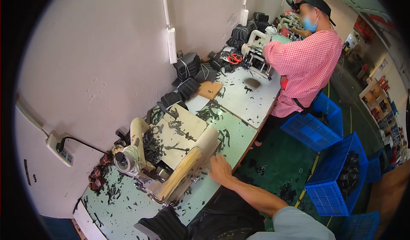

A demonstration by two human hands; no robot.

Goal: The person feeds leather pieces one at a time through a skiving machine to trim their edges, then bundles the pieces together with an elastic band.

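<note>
My right hand [220,169] reaches in from the lower right, its fingers curled at the near right end of a cream bench machine [205,144]. Whether anything is inside those fingers is hidden. The machine has a pale yellow strip along its front and a spool of white thread or cord [133,157] at its left. Dark scraps [151,144] litter its top and the table around it. A stack of dark grey flat pieces [160,224] lies at the near table edge, beside my black apron [226,218]. My left hand does not show.
Tied bundles of dark pieces [187,67] line the wall, with orange-handled scissors [235,59] farther along. A co-worker in a pink checked top [305,61] stands at another machine [258,56]. Blue crates [329,184] stand on the green floor at right. A power strip [60,150] hangs at left.
</note>
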